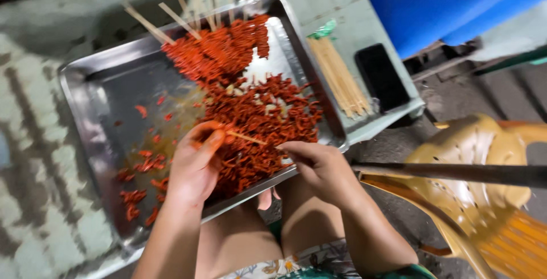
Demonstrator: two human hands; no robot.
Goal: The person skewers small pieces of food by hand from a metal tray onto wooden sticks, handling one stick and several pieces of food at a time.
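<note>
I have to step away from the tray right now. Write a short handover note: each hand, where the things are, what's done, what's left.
Left hand: shut on a bare wooden skewer, its tip pointing toward the right hand.
Right hand: fingers pinched at the loose red marinated pieces; whether it holds one is unclear.
Steel tray: loose pile in the middle and near side, scattered bits at the left.
Done: a stack of loaded skewers at the tray's far end.
Left: the loose pile; spare sticks lie beside the tray, next to a dark phone.
</note>
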